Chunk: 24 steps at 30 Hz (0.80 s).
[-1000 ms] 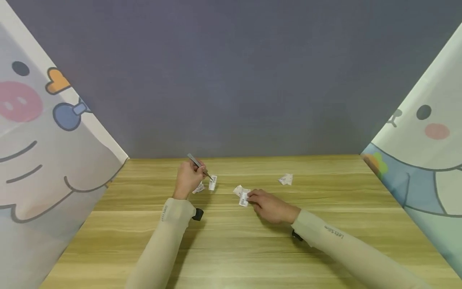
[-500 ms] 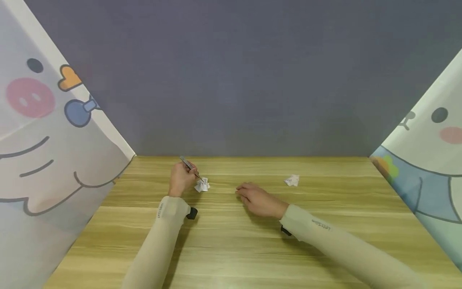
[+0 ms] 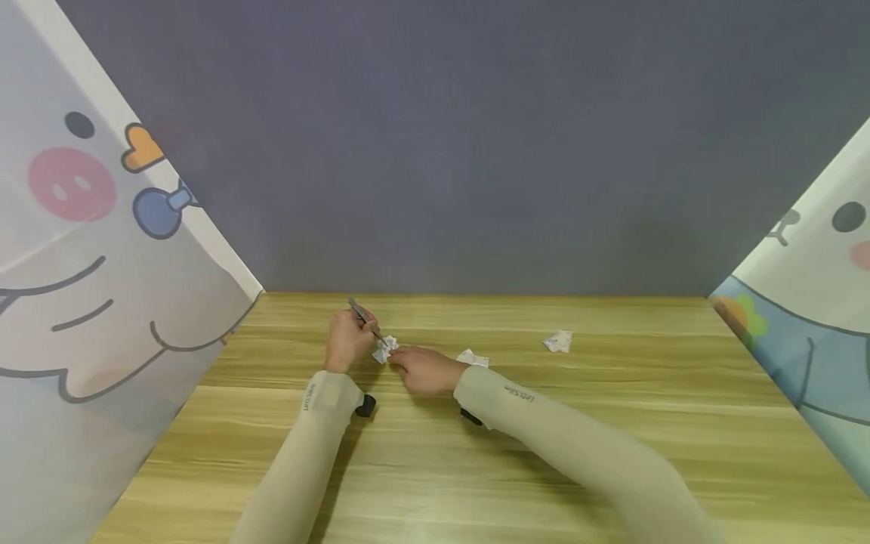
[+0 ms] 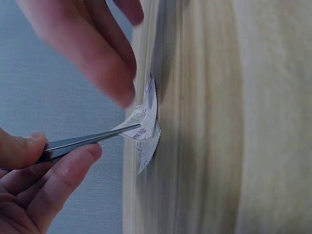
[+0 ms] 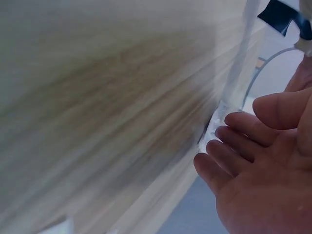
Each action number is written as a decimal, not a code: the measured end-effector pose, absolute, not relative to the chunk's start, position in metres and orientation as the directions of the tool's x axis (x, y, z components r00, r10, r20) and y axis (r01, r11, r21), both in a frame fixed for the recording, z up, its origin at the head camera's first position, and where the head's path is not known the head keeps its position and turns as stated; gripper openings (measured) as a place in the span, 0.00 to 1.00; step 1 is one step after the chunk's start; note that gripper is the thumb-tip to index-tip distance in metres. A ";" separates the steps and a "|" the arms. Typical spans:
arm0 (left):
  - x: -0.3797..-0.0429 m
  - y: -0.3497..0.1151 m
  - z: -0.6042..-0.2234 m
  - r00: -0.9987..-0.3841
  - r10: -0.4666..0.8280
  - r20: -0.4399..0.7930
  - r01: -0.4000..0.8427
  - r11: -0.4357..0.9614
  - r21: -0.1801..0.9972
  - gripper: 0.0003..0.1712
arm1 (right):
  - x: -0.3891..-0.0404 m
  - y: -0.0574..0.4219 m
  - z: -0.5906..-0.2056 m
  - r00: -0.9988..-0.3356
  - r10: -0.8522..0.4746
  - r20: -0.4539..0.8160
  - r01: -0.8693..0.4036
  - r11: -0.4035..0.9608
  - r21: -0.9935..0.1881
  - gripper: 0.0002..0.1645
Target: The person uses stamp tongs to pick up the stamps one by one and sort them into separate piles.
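Observation:
My left hand (image 3: 345, 341) pinches metal tweezers (image 4: 80, 142) between thumb and fingers. The tweezer tips are at a small white printed packet (image 4: 150, 108) with a serrated edge, whose corner lifts up around them. It overlaps another packet (image 4: 147, 151) beneath it in the left pile (image 3: 382, 353). From the right, my right hand (image 3: 427, 370) reaches in with its fingertips right at this pile. In the right wrist view the right hand (image 5: 263, 165) has loosely extended fingers, nothing gripped, and part of the pile shows behind them.
More white packets (image 3: 473, 359) lie mid-table, partly behind the right forearm. Another small group of packets (image 3: 559, 341) lies farther right. A grey wall (image 3: 435, 189) stands behind the wooden table (image 3: 421, 483), with cartoon-printed panels on both sides.
The tweezers brought a packet leftward onto the left pile. My right hand left the middle packets, uncovering them, and moved left to that pile. The head view has shifted slightly.

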<state>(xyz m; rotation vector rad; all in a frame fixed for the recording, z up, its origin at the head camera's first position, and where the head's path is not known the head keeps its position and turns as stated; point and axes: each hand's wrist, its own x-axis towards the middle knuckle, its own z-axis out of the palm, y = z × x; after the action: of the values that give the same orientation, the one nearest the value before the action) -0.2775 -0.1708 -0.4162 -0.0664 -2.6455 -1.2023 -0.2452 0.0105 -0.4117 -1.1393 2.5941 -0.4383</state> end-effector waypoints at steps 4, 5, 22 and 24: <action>-0.276 -0.170 -0.417 -0.969 -0.076 0.235 0.128 0.659 0.741 0.04 | -0.251 0.004 -0.416 -0.667 -0.728 -0.158 -0.642 0.669 -0.375 0.23; -0.276 -0.170 -0.417 -0.966 -0.092 0.241 0.122 0.660 0.741 0.05 | -0.252 0.004 -0.417 -0.671 -0.724 -0.161 -0.639 0.674 -0.370 0.23; -0.269 -0.161 -0.394 -0.928 -0.104 0.357 0.212 0.639 0.739 0.07 | -0.255 0.025 -0.405 -0.693 -0.719 -0.056 -0.622 0.634 -0.460 0.22; -0.266 -0.157 -0.391 -0.939 -0.069 0.337 0.219 0.633 0.742 0.07 | -0.257 0.035 -0.403 -0.708 -0.704 -0.060 -0.600 0.644 -0.474 0.22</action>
<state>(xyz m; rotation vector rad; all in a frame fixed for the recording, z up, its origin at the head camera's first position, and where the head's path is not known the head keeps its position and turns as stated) -0.2658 -0.1572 -0.3908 -0.1201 -2.5228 -1.2110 -0.2568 0.0353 -0.4032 -1.0598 2.6251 -0.6290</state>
